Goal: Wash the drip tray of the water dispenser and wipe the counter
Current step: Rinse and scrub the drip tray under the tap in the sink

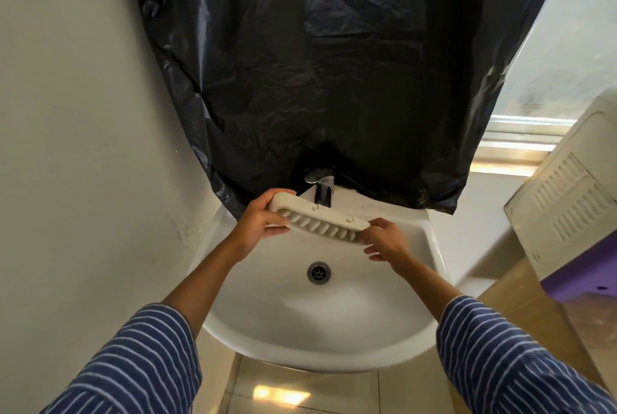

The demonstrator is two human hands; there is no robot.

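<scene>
A long off-white drip tray (317, 218) with a slotted grille along its near side is held tilted over the white sink (300, 320), just in front of the chrome tap (323, 188). My left hand (258, 221) grips its left end, thumb on top. My right hand (384, 240) pinches its right end with the fingertips. No water is visibly running from the tap. The drain (319, 272) lies below the tray.
A black plastic sheet (334, 63) hangs on the wall behind the tap. A bare wall (83, 146) closes the left side. On the right stand a white appliance with vent slots (567, 200), a purple surface (587, 273), a wooden counter (527, 300) and a window ledge (514, 150).
</scene>
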